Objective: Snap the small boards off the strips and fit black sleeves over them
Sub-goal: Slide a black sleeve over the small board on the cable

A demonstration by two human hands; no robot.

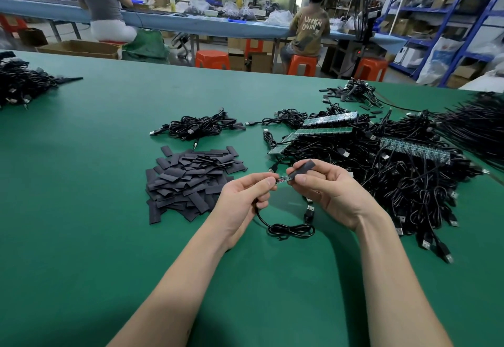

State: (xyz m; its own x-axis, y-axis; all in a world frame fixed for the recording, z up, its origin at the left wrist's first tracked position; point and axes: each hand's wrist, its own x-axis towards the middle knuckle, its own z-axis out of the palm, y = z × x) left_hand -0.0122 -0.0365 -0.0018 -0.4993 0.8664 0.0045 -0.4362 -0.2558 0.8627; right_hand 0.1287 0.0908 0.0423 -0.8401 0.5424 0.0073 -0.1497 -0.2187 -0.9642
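Observation:
My left hand (245, 196) pinches a small board (282, 179) by its cable end, above the green table. A black cable (289, 229) hangs from that hand and coils on the mat, ending in a USB plug (309, 211). My right hand (327, 191) pinches a flat black sleeve (302, 169), whose lower mouth meets the free end of the board. A pile of black sleeves (191, 180) lies to the left of my hands. Green board strips (324, 130) rest on a heap of cables at the right.
A large heap of black USB cables (395, 172) fills the right side of the green table (81, 210). A smaller cable bundle (201, 127) lies beyond the sleeves, another bundle (21, 82) at far left. People sit at a bench behind.

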